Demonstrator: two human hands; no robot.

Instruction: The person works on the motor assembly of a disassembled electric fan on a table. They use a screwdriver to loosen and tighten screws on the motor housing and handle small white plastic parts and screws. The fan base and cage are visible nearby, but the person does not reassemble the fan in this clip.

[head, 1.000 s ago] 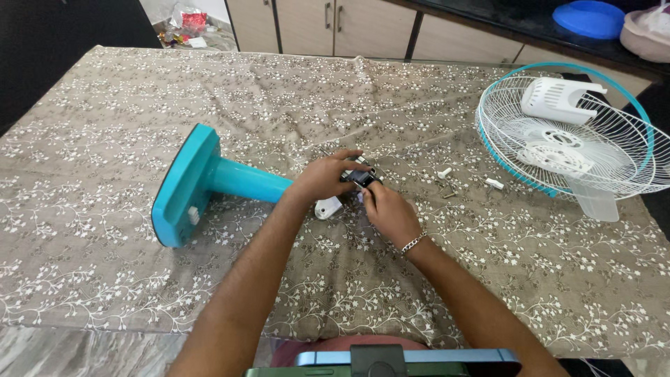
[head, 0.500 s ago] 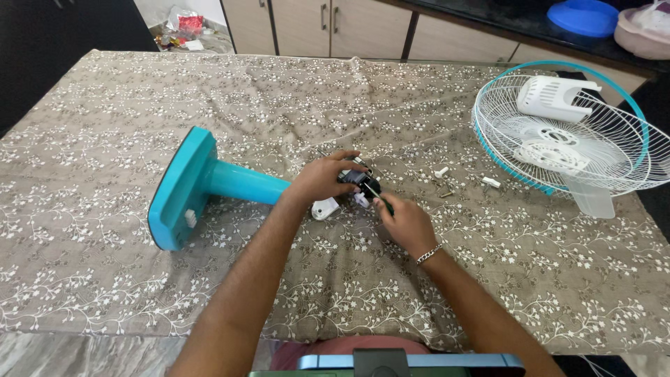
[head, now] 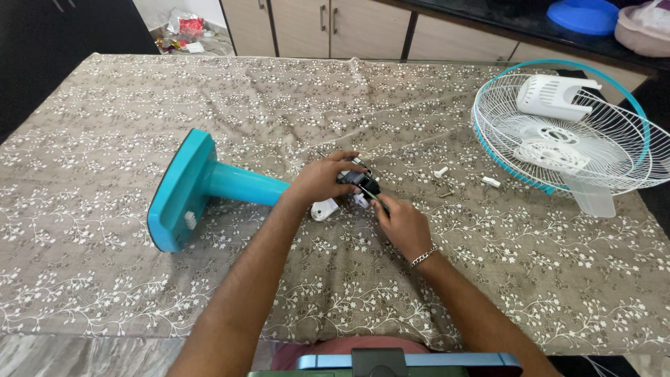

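The fan stand lies on its side on the tablecloth, its neck end under the left hand, whose fingers curl around the black part there. The right hand, just beside it, pinches a thin tool against that part. Right of the hands lie small screws and, farther off, the fan guard.

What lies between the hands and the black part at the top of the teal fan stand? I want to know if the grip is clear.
Nothing visible does. The left hand rests right on the black part at the end of the teal fan stand, and the right hand meets it from below. The loose small white pieces lie off to the side.
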